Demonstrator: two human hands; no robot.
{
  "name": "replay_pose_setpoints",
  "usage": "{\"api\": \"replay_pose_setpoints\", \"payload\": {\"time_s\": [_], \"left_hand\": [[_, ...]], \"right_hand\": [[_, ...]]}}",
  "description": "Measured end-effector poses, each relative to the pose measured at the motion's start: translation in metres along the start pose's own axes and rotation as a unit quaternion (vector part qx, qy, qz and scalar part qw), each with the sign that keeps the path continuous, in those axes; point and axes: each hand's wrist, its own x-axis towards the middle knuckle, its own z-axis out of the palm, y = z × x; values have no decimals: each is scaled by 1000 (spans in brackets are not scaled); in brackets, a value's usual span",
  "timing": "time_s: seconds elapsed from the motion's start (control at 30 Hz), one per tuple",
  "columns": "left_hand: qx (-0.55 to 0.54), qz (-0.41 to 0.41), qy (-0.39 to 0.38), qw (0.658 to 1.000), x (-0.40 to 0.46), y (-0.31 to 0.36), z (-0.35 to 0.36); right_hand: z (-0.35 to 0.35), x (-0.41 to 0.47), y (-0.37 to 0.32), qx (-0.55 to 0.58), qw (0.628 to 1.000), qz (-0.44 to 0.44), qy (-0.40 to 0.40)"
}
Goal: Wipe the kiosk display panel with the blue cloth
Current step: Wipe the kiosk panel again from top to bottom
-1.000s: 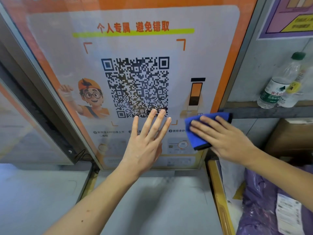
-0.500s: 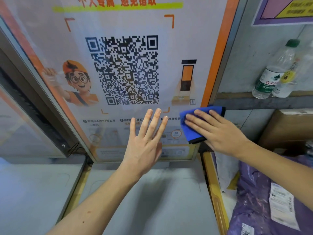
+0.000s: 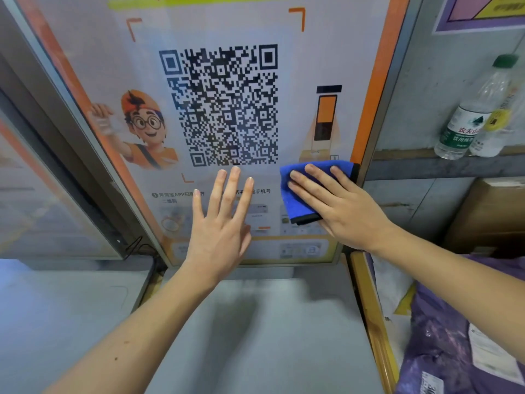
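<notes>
The display panel (image 3: 244, 29) lies bare above and left of the two hands, up past the QR code (image 3: 221, 105). Its metal frame (image 3: 389, 89) hems the blue cloth (image 3: 298, 200) on the right, and the left hand (image 3: 220, 223) blocks leftward passage. The grey bench (image 3: 255, 336) below is open.

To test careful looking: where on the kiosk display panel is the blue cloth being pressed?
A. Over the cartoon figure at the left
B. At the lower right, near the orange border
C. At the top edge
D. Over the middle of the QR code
B: the right hand presses the blue cloth flat at the kiosk display panel's lower right, beside the orange border.
</notes>
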Motion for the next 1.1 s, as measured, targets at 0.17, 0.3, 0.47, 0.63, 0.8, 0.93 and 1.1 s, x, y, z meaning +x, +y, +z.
{"api": "replay_pose_setpoints", "payload": {"time_s": [0.17,0.3,0.47,0.63,0.8,0.93,1.1], "left_hand": [[-11,13,-4,1000,2,-6,0],[-4,13,11,1000,-5,-15,3],[0,3,5,1000,-5,-36,2],[-9,26,13,1000,-8,-42,4],[7,-5,10,1000,-20,-61,4],[-1,8,9,1000,-21,-73,5],[-10,1,10,1000,-30,-81,5]], "right_hand": [[15,-1,-27,1,998,-53,-41],[16,-6,-36,-3,987,-121,-101],[1,40,-31,2,1000,-9,17],[15,34,-56,-11,995,-92,-40],[10,43,-61,-6,992,-109,-62],[0,79,-64,4,999,-10,30],[15,70,-89,-25,992,-117,-36]]}}
